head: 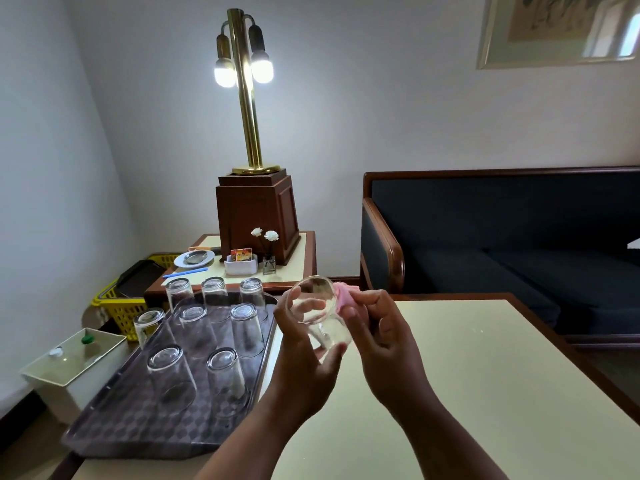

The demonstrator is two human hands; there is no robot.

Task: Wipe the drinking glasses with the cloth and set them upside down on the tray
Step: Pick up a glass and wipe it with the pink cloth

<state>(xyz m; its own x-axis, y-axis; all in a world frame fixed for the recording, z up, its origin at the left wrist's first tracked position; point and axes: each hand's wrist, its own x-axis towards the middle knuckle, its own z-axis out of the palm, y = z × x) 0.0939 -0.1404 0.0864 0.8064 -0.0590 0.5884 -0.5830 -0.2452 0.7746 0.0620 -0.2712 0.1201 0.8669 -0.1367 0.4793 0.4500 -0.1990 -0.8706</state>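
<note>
Right of the tray point(131, 431), the left hand's point(304, 368) grip holds the glass point(317, 306), the right hand's point(384, 341) pinches the cloth point(342, 297) against it; steady rotation should wipe evenly.

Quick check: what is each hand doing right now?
Left hand: grips the drinking glass.
Right hand: pinches the pink cloth against the glass.

I am seeing a brass lamp point(247, 98) glowing on a wooden side table point(291, 273), beside a dark sofa point(502, 230) and white walls point(381, 98).
</note>
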